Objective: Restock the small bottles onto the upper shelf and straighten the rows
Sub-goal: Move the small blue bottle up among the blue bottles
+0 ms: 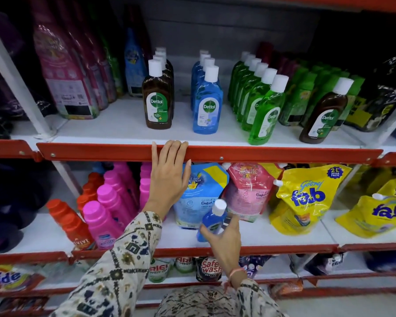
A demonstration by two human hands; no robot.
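While left hand (168, 177) rests on upper shelf (114, 124), right hand (224, 239) holds small blue bottle (212, 221).

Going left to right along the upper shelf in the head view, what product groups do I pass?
Pink refill pouches → blue patterned bottle → brown Dettol row → blue Dettol row → green Dettol row → green pouches → lone brown Dettol bottle → dark pouches.

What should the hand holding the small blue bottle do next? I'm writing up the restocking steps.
Probably lift the small blue bottle in the right hand up to the upper shelf and stand it in front of the blue row. It matches that colour, and the left hand rests on the shelf edge.
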